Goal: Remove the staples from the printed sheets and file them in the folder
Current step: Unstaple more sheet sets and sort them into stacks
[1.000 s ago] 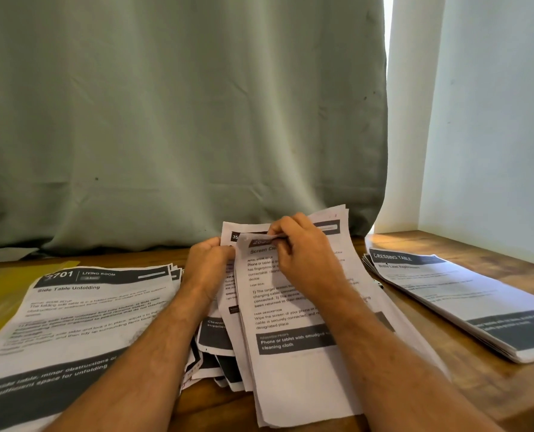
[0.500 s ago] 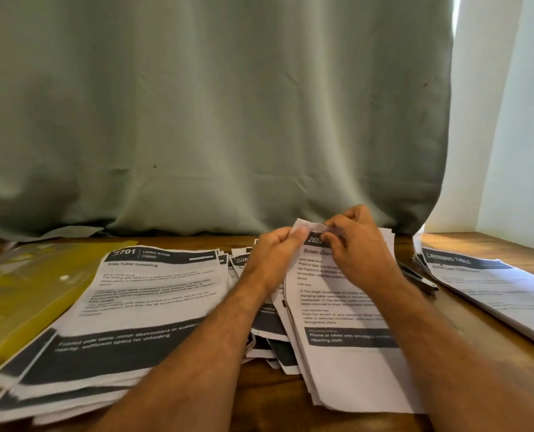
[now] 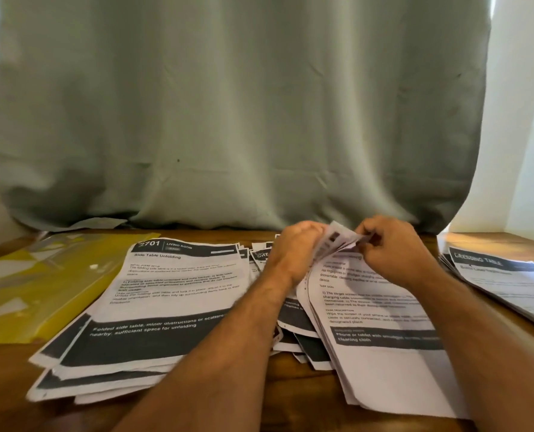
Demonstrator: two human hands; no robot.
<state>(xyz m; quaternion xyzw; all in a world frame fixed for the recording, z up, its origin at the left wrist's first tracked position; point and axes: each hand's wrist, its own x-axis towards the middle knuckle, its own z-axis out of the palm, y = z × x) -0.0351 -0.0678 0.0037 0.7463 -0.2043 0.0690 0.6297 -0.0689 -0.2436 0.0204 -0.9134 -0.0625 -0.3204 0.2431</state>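
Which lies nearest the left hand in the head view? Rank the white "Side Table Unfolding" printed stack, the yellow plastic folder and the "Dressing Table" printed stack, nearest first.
1. The white "Side Table Unfolding" printed stack, just left of the left hand.
2. The "Dressing Table" printed stack, far right, past the right hand.
3. The yellow plastic folder, far left.

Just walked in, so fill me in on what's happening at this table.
A person is working at the top corner of a printed sheaf, the left hand and right hand both pinching the bent-up corner. Another stack lies to the left beside a yellow folder, and a third stack to the right.
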